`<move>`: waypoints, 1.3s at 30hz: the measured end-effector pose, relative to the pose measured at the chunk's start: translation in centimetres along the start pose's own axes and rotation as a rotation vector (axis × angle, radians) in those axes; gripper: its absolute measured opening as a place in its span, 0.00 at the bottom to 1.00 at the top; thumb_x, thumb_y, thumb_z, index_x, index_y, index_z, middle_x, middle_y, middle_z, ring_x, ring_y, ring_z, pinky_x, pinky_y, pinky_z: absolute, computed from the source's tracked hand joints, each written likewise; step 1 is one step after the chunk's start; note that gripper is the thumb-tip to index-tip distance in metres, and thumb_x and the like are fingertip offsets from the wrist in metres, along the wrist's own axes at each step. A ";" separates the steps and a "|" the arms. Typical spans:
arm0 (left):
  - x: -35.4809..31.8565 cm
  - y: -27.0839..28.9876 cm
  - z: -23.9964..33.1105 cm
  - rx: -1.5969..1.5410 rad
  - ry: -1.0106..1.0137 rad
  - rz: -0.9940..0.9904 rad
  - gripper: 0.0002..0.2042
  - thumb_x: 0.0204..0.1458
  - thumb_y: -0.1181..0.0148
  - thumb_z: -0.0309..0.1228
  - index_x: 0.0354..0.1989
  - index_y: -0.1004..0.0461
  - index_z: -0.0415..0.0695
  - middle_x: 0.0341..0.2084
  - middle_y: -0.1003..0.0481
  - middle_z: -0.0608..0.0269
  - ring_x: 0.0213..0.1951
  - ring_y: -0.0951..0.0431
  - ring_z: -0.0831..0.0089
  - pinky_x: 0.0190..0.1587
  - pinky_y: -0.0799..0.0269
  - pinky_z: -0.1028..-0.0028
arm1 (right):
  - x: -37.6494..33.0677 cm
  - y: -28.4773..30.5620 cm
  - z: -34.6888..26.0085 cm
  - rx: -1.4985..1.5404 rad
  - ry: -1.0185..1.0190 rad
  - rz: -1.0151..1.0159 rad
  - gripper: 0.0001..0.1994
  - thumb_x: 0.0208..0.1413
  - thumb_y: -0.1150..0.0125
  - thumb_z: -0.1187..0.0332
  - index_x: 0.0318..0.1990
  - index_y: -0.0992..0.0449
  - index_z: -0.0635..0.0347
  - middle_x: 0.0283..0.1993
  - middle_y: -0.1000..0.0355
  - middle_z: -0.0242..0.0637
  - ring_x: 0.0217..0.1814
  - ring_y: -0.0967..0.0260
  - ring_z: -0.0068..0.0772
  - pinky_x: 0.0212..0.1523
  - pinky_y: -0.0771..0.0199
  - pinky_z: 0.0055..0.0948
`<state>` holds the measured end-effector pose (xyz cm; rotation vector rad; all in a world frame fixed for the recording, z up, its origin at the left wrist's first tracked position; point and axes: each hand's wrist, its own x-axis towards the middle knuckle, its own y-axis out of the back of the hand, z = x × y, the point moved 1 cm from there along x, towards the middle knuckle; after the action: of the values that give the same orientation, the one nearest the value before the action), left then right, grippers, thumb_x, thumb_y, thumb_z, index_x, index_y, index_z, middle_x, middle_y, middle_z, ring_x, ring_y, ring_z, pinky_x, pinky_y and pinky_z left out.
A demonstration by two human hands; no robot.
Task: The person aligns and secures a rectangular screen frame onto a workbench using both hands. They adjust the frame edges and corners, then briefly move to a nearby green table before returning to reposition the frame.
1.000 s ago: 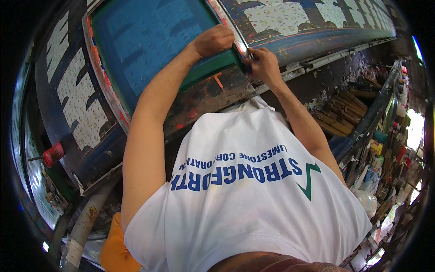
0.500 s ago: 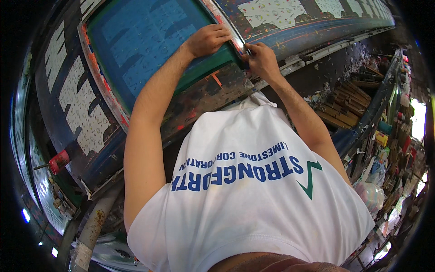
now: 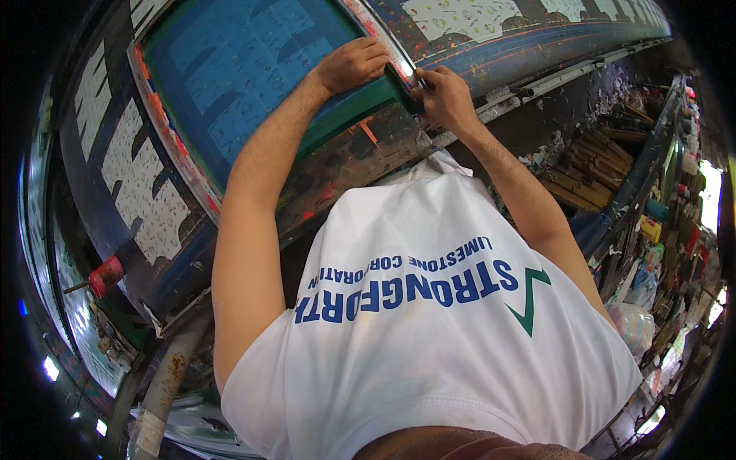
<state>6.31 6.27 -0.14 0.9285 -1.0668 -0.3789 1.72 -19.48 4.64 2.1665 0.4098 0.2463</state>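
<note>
A screen-printing frame with blue mesh and a green border lies on the long dark printing table. Its rim is smeared with red and orange paint. My left hand is closed at the frame's right side, fingers bent together by the pale rim; whatever is in them is hidden. Just outside that rim, near the frame's near right corner, my right hand is closed, thumb and fingers around a thin dark piece at the edge, too small to name. A paint-stained board runs along the frame's near end.
Pale printed fabric pieces lie on the table on both sides of the frame. A red cylinder with a rod sits at the left edge. Pipes follow the table's near edge. At right are stacked wooden strips and cluttered shelving.
The whole view has shifted slightly. Both hands stay at the frame's right side, with the right hand's fingers a little differently placed.
</note>
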 end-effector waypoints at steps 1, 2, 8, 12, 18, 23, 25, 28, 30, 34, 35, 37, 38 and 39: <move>0.0 0.0 0.0 0.002 0.014 0.016 0.13 0.54 0.31 0.27 0.47 0.19 0.38 0.48 0.19 0.57 0.53 0.20 0.60 0.59 0.21 0.65 | 0.0 0.0 0.0 0.001 0.001 0.001 0.16 0.54 0.25 0.66 0.51 0.15 0.56 0.45 0.22 0.49 0.46 0.21 0.56 0.46 0.21 0.48; 0.1 0.0 -0.1 0.004 0.028 0.032 0.13 0.55 0.31 0.27 0.47 0.20 0.37 0.49 0.19 0.56 0.53 0.20 0.59 0.59 0.21 0.65 | 0.0 0.0 0.0 0.002 0.003 0.003 0.16 0.54 0.25 0.66 0.51 0.14 0.56 0.45 0.22 0.49 0.46 0.21 0.56 0.46 0.21 0.48; 0.7 0.0 0.1 0.077 0.140 0.210 0.09 0.59 0.38 0.26 0.46 0.22 0.35 0.48 0.22 0.53 0.53 0.22 0.57 0.57 0.22 0.62 | 0.1 0.2 -0.3 0.054 -0.031 0.010 0.17 0.54 0.25 0.65 0.51 0.14 0.56 0.45 0.22 0.49 0.48 0.22 0.57 0.48 0.22 0.49; 0.3 0.2 1.4 -0.086 0.448 0.241 0.07 0.63 0.42 0.27 0.43 0.23 0.36 0.45 0.23 0.52 0.54 0.23 0.53 0.55 0.22 0.59 | -0.1 0.4 -0.6 -0.001 -0.007 0.015 0.21 0.54 0.24 0.69 0.56 0.16 0.61 0.49 0.20 0.46 0.47 0.19 0.49 0.49 0.19 0.39; 2.9 -0.1 6.6 -0.265 0.680 0.115 0.10 0.67 0.45 0.33 0.36 0.22 0.41 0.43 0.23 0.51 0.48 0.21 0.50 0.48 0.22 0.58 | 0.9 0.8 1.4 0.134 0.049 -0.066 0.16 0.57 0.28 0.67 0.52 0.15 0.62 0.47 0.18 0.46 0.49 0.18 0.49 0.51 0.19 0.40; 8.7 -0.5 13.2 -0.334 0.376 0.077 0.08 0.61 0.37 0.33 0.39 0.19 0.41 0.43 0.22 0.53 0.44 0.19 0.50 0.45 0.21 0.57 | 3.7 3.5 5.4 0.595 -0.205 -0.241 0.19 0.66 0.32 0.65 0.60 0.19 0.65 0.53 0.17 0.39 0.54 0.21 0.26 0.58 0.22 0.29; 9.7 -0.5 15.1 -0.446 0.377 0.054 0.09 0.58 0.33 0.33 0.41 0.18 0.42 0.45 0.21 0.53 0.44 0.19 0.51 0.45 0.21 0.57 | 4.0 4.1 6.1 0.609 -0.221 -0.209 0.20 0.68 0.32 0.62 0.61 0.19 0.64 0.53 0.17 0.38 0.54 0.22 0.24 0.57 0.22 0.28; 8.5 0.4 13.7 -0.424 0.558 0.261 0.10 0.56 0.31 0.32 0.43 0.17 0.42 0.44 0.20 0.53 0.44 0.17 0.51 0.46 0.20 0.58 | 3.8 3.7 5.8 0.592 -0.168 -0.212 0.18 0.69 0.33 0.63 0.60 0.19 0.64 0.52 0.17 0.38 0.54 0.22 0.24 0.56 0.22 0.27; 6.5 0.8 10.2 -0.402 0.771 0.181 0.08 0.57 0.34 0.33 0.40 0.16 0.42 0.38 0.17 0.51 0.41 0.16 0.49 0.46 0.19 0.57 | 3.2 2.7 5.1 0.508 -0.128 -0.202 0.16 0.68 0.33 0.63 0.57 0.17 0.64 0.50 0.16 0.39 0.51 0.21 0.25 0.54 0.22 0.28; 2.6 1.2 6.8 -0.209 0.916 0.148 0.10 0.59 0.38 0.33 0.35 0.15 0.40 0.34 0.17 0.48 0.39 0.16 0.46 0.45 0.19 0.53 | 2.8 1.0 3.2 0.363 -0.119 -0.183 0.15 0.66 0.33 0.63 0.55 0.15 0.60 0.48 0.14 0.41 0.48 0.17 0.30 0.51 0.20 0.31; 2.2 0.9 6.6 -0.182 0.921 0.136 0.09 0.59 0.37 0.33 0.37 0.15 0.40 0.34 0.16 0.49 0.39 0.16 0.47 0.45 0.19 0.54 | 2.8 0.9 2.8 0.312 -0.120 -0.160 0.15 0.66 0.33 0.62 0.55 0.15 0.59 0.48 0.14 0.41 0.48 0.17 0.31 0.51 0.20 0.31; 1.7 0.2 6.4 -0.147 0.952 0.078 0.10 0.58 0.35 0.33 0.40 0.14 0.40 0.36 0.15 0.49 0.39 0.15 0.49 0.44 0.19 0.56 | 2.9 0.7 2.2 0.260 -0.133 -0.133 0.15 0.65 0.32 0.62 0.54 0.15 0.59 0.47 0.14 0.42 0.48 0.16 0.33 0.51 0.19 0.32; 1.7 -0.2 6.5 -0.137 0.936 0.099 0.10 0.58 0.35 0.33 0.40 0.14 0.40 0.36 0.15 0.49 0.39 0.15 0.49 0.44 0.19 0.56 | 2.8 0.8 2.1 0.260 -0.145 -0.132 0.15 0.65 0.32 0.62 0.54 0.15 0.58 0.48 0.15 0.42 0.48 0.16 0.34 0.51 0.19 0.32; 1.7 -0.5 6.4 -0.131 0.922 0.113 0.10 0.59 0.35 0.33 0.40 0.14 0.40 0.36 0.15 0.49 0.39 0.15 0.49 0.44 0.19 0.56 | 2.8 0.8 1.9 0.269 -0.141 -0.123 0.15 0.64 0.32 0.61 0.54 0.15 0.58 0.48 0.15 0.43 0.49 0.16 0.35 0.51 0.19 0.33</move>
<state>1.57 1.84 1.49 0.7850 -0.2386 0.0901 5.09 -20.31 4.27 2.3919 0.5174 -0.0329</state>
